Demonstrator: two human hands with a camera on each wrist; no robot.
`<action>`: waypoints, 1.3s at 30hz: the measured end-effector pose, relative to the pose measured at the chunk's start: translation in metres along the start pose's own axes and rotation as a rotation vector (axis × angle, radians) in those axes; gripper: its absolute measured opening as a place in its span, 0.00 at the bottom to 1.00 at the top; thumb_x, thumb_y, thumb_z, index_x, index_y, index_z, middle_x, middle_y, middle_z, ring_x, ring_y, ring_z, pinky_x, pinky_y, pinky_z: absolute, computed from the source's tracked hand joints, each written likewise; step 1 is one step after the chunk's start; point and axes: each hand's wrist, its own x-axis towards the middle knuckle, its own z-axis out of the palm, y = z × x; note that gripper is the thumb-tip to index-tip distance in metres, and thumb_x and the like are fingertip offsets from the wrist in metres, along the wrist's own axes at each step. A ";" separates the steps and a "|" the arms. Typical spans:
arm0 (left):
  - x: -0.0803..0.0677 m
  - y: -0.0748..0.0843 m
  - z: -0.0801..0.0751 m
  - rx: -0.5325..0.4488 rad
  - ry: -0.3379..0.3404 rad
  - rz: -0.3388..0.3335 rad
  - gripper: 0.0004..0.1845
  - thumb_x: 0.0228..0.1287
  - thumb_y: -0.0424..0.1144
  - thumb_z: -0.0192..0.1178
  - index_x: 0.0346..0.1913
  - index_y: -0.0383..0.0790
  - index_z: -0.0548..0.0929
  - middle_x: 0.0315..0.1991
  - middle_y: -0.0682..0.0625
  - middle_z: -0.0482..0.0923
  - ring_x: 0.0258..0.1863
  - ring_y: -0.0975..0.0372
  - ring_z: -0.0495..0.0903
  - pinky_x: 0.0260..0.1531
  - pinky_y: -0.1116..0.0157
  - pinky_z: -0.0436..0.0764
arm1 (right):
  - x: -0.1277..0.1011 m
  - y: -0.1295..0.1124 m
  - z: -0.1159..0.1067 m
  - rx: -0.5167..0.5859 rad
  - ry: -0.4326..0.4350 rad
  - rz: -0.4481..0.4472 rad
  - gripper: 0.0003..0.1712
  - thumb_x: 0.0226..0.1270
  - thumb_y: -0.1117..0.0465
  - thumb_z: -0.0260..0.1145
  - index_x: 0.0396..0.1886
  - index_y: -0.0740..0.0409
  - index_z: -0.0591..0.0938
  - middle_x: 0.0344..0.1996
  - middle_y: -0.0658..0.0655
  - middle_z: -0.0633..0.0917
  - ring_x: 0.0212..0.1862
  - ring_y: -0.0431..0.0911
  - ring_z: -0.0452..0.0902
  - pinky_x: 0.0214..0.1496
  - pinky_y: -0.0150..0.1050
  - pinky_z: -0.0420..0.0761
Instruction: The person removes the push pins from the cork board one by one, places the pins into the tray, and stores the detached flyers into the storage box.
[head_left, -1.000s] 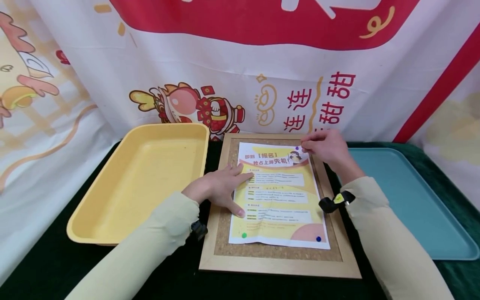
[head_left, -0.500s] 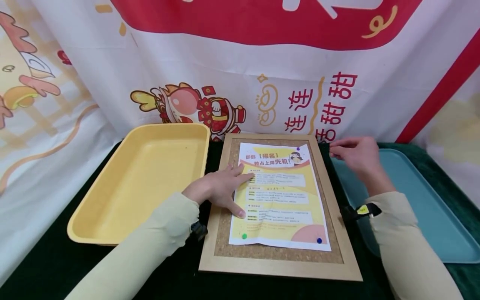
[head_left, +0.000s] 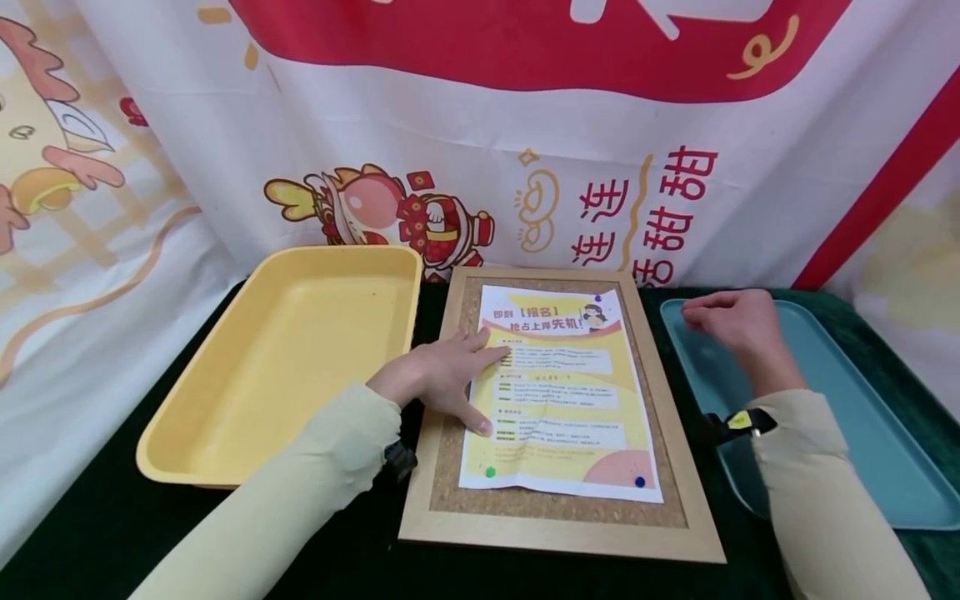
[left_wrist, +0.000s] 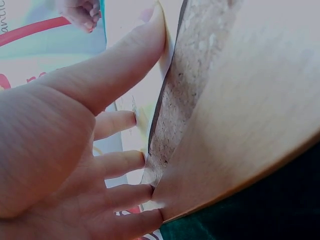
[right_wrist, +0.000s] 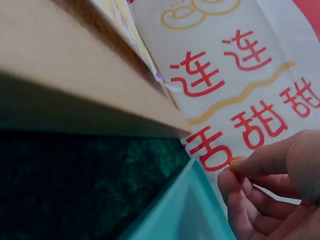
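- We see a board (head_left: pixel 558 517) with a smooth, matt pale wood frame and a rough, grainy cork face.
- On it lies a flyer (head_left: pixel 558 392) of thin printed paper, slightly creased, with a faint sheen.
- The pins (head_left: pixel 640 482) look like glossy plastic.
- The yellow tray (head_left: pixel 225 400) and teal tray (head_left: pixel 862 417) look like smooth, matt plastic.
- The tablecloth (head_left: pixel 90 517) is dark green, napped, velvet-like cloth.
- The banner (head_left: pixel 480 167) is printed fabric, softly wrinkled.
- Our sleeves (head_left: pixel 300 492) are matt cloth.

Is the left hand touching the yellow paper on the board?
Touching. The head view shows the left hand lying flat with its fingers on the paper; the left wrist view shows fingertips pressed against it.
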 end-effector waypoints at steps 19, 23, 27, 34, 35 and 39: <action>-0.002 0.000 0.000 0.011 -0.005 -0.004 0.60 0.61 0.65 0.74 0.88 0.54 0.50 0.89 0.43 0.35 0.88 0.40 0.37 0.82 0.39 0.54 | 0.019 0.025 0.001 0.001 -0.030 0.082 0.25 0.81 0.52 0.65 0.68 0.63 0.83 0.29 0.38 0.88 0.37 0.39 0.84 0.40 0.30 0.82; -0.001 0.001 0.000 0.008 -0.005 -0.003 0.60 0.60 0.64 0.74 0.88 0.54 0.50 0.89 0.44 0.34 0.88 0.41 0.36 0.83 0.40 0.53 | 0.019 0.029 -0.003 0.005 -0.049 0.103 0.27 0.81 0.51 0.64 0.70 0.63 0.81 0.29 0.38 0.88 0.37 0.39 0.84 0.43 0.32 0.81; 0.001 0.003 -0.001 -0.002 -0.007 0.000 0.60 0.60 0.64 0.75 0.88 0.55 0.50 0.89 0.45 0.34 0.88 0.41 0.36 0.83 0.40 0.52 | 0.019 0.033 -0.007 0.011 -0.077 0.113 0.29 0.82 0.49 0.63 0.72 0.62 0.80 0.30 0.37 0.87 0.37 0.37 0.85 0.46 0.34 0.81; 0.003 0.003 0.000 0.001 -0.008 0.003 0.60 0.60 0.64 0.75 0.88 0.55 0.51 0.89 0.44 0.34 0.88 0.41 0.37 0.83 0.40 0.52 | 0.019 0.034 -0.014 0.006 -0.097 0.127 0.29 0.82 0.48 0.63 0.72 0.62 0.79 0.27 0.36 0.87 0.36 0.37 0.86 0.49 0.36 0.80; 0.003 0.003 0.000 0.000 -0.008 -0.001 0.60 0.60 0.64 0.75 0.88 0.55 0.51 0.89 0.45 0.34 0.88 0.42 0.37 0.84 0.40 0.52 | 0.019 0.034 -0.013 0.006 -0.100 0.127 0.29 0.82 0.48 0.63 0.72 0.61 0.79 0.27 0.36 0.87 0.36 0.37 0.86 0.49 0.36 0.81; 0.002 0.002 0.000 0.002 -0.010 -0.012 0.60 0.59 0.64 0.75 0.88 0.56 0.51 0.89 0.45 0.34 0.88 0.42 0.36 0.84 0.40 0.52 | 0.019 0.032 -0.010 -0.002 -0.097 0.122 0.28 0.82 0.49 0.64 0.71 0.62 0.80 0.28 0.37 0.88 0.36 0.37 0.87 0.43 0.32 0.83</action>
